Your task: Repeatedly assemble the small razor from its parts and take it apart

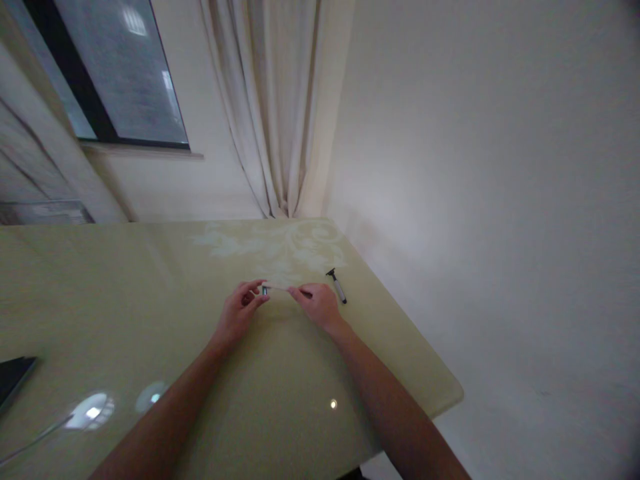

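Small piece and pale stick meet between two hands

The small piece (pixel 265 291) is short and narrow, dark in the middle with a lighter, faintly bluish edge, and it stands upright to the view above the table (pixel 240 387). From it a thin, pale stick (pixel 279 287) runs nearly level to the right; whether the two touch cannot be told at this size.

The left hand (pixel 244 301) has the small piece pinched between thumb and forefinger, the tips parted only by its length, the other fingers curled. The right hand (pixel 315 301) grips the stick's far end, thumb and forefinger closed tightly together.

Just beside the right hand, on its outer side, a razor (pixel 338 287) lies on the table, its dark head pointing away, its handle grey with a black end.

The table is glossy and yellowish green, with a pale leafy pattern near its far edge. A dark, flat object (pixel 15 379) lies at the left, near a thin cable (pixel 37 440). Beyond stand a curtain (pixel 275 100), a window (pixel 125 73) and a plain wall (pixel 475 167).
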`<action>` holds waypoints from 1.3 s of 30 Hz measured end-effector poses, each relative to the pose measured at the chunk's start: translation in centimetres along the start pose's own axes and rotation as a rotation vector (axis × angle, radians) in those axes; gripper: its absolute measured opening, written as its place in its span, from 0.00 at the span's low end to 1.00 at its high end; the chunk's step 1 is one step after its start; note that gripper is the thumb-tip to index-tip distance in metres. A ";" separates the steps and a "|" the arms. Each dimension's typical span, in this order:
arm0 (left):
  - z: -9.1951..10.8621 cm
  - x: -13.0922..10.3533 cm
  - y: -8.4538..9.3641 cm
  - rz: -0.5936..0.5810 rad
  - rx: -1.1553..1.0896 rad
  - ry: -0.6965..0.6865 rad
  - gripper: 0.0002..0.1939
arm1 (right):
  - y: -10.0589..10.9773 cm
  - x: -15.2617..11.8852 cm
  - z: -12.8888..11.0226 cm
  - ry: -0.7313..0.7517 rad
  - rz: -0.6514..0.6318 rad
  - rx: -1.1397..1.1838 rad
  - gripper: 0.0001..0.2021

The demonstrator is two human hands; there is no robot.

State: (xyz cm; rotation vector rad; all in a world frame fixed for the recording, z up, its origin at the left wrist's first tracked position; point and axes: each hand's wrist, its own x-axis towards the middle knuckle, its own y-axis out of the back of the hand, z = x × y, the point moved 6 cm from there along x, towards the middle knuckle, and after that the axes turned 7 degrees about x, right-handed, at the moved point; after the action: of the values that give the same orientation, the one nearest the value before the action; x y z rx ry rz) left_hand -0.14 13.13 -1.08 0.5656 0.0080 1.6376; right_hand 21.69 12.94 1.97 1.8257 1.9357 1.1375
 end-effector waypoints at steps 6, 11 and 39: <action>-0.2 0.1 0.0 0.003 -0.025 0.002 0.21 | 0.2 0.0 0.2 -0.011 -0.007 0.057 0.26; -0.1 0.0 0.0 0.006 -0.015 -0.001 0.21 | 0.2 0.0 0.3 -0.004 -0.009 0.080 0.25; -0.3 0.1 -0.1 -0.005 -0.030 0.005 0.22 | 0.6 -0.1 0.3 -0.029 0.015 0.059 0.27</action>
State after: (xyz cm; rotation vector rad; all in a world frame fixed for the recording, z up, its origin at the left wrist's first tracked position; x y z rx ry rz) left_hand -0.15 13.29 -1.36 0.5385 -0.0113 1.6312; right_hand 22.31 12.90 2.17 1.8782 1.9625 1.0634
